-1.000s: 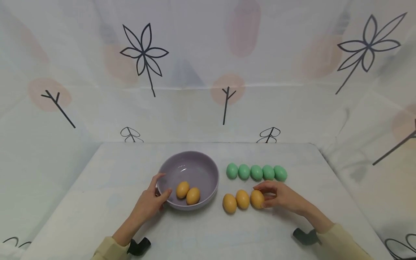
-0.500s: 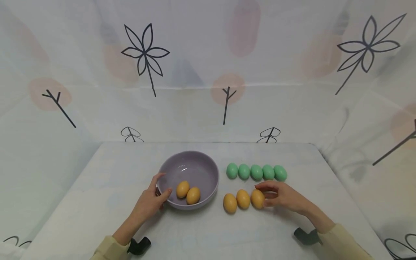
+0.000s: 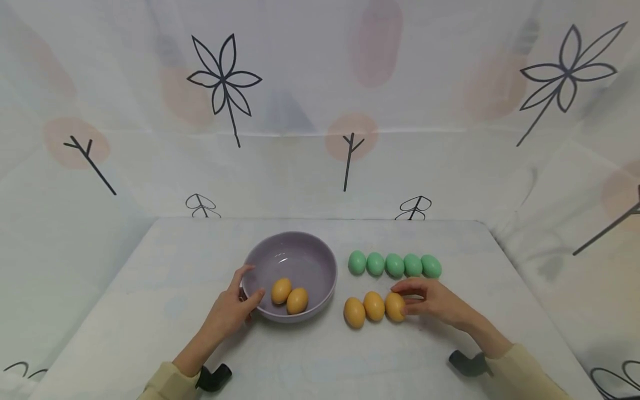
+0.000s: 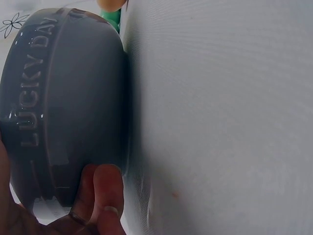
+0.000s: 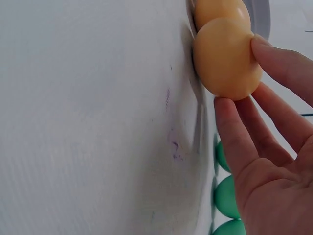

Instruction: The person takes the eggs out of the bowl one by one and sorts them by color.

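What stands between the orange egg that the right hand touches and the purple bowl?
Two other orange eggs lie on the table between the touched egg at the right hand and the purple bowl. Above them nothing visible blocks.

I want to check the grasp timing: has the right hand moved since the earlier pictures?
No. The right hand stays at the rightmost orange egg, just below the row of green eggs.

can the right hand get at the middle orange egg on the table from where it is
Probably yes: the right hand already pinches the end egg, and the middle orange egg lies right beside it, with nothing over it.
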Motion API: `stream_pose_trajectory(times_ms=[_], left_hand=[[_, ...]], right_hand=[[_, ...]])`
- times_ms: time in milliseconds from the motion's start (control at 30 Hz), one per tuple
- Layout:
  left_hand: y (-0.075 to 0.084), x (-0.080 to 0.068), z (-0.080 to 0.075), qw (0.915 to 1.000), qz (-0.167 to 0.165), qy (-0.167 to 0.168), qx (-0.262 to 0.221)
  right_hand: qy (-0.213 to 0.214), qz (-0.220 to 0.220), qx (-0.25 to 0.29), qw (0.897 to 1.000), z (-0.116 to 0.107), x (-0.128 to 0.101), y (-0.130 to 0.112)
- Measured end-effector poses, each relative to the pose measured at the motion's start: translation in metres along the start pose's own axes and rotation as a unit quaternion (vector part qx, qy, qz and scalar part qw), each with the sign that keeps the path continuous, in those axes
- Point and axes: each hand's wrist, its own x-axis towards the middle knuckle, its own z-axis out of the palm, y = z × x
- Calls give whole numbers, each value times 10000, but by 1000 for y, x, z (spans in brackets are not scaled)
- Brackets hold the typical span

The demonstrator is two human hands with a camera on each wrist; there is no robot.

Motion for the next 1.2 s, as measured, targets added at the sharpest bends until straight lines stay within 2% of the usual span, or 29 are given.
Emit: stream_pose_trajectory(times_ms=[467, 567, 633, 833, 1000, 1200], left_hand=[[0, 0, 1, 10000, 7, 15, 16], [0, 0, 1, 10000, -1, 6, 19], [-1, 0, 1, 10000, -25, 3, 7], [1, -1, 0, 10000, -69, 10, 6], [2, -1, -1, 10000, -80, -9, 3], [0, 0, 1, 10000, -40, 4, -27]], right_hand=[[67, 248, 72, 9996, -1, 0, -3], [112, 144, 94, 9998, -7, 1, -11], [200, 8, -75, 9998, -11, 5, -21], [204, -415, -700, 9965, -15, 37, -61], [-239, -791, -959, 9920, -5, 76, -95], [-964, -821, -995, 9869, 23, 126, -120]])
